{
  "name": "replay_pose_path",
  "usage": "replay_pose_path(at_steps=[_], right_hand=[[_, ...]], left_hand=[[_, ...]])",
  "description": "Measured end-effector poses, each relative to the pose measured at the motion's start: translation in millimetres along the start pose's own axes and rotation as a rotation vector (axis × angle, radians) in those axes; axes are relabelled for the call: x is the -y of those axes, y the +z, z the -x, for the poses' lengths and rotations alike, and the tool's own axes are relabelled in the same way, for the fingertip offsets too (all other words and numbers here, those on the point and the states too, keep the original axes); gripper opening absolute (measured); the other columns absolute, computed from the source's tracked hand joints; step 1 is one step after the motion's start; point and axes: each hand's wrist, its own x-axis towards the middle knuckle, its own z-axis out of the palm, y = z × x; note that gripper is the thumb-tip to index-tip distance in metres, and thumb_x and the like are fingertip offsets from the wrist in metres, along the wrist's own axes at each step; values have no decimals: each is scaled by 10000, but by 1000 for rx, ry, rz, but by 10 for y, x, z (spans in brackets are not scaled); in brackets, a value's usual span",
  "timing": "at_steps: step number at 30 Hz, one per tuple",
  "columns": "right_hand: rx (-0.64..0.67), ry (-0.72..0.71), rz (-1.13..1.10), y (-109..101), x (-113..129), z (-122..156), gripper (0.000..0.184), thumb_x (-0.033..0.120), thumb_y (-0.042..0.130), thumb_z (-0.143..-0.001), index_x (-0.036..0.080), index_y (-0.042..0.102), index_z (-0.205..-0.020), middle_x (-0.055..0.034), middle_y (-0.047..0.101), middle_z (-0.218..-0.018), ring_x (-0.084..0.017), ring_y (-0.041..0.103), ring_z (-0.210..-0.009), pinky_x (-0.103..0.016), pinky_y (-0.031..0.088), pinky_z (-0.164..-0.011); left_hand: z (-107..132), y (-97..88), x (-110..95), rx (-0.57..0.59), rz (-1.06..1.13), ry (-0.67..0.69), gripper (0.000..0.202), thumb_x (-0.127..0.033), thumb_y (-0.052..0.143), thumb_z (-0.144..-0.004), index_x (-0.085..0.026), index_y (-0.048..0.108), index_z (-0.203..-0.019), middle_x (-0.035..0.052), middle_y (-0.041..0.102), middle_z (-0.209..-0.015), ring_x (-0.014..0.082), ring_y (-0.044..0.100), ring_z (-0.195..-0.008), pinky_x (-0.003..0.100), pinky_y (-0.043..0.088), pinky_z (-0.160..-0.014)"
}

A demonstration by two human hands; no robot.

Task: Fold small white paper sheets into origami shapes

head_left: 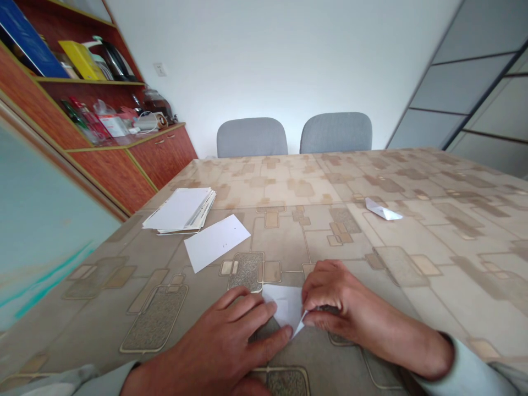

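A small piece of white paper point(282, 306) lies on the table in front of me, with a fold along its right side. My right hand point(330, 297) pinches that folded right edge between thumb and fingers, lifting a corner slightly. On the left of the paper is my left hand point(235, 335), fingers stretched out, its index fingertip and thumb tip resting on the sheet. Part of the paper's lower left is hidden by these fingers. Farther off to the right sits a small folded paper piece point(383, 209), touched by neither hand.
A stack of white paper point(179, 210) stands at the left, with a loose white sheet point(217, 242) beside it. The patterned tablecloth point(284, 190) covers the table. Two grey chairs point(252, 137) are at the far edge. A wooden cabinet point(160, 157) stands at the back left.
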Motion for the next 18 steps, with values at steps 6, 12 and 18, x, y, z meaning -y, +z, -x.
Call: replay_pose_path(at_steps=[6,12,18], right_hand=[[-136,229,40,231,-30,-81,156,177,805,-735,210,655,-704,40,642,-746,-158,573,-826,-345,323,-838],[-170,284,61,288,-22,-130,199,173,845,-672,200,648,-683,44,621,-731,-161,552,-819,-369,291,-859],[-167,274,67,283,-20,-112,169,150,800,-716,204,641,-699,39,616,-738,-163,531,-814,-349,284,-821]], left_hand=[[32,11,13,49,26,-1,689,-650,567,-827,-285,426,-1394,77,594,-1254,273,532,-1140,476,313,-1064],[48,-32,-10,55,90,-5,652,-604,541,-876,-273,406,-1422,82,568,-1327,276,505,-1215,484,318,-1093],[34,-58,-98,96,67,-32,781,-533,658,-832,-245,319,-1473,113,509,-1401,293,458,-1265,500,317,-1101]])
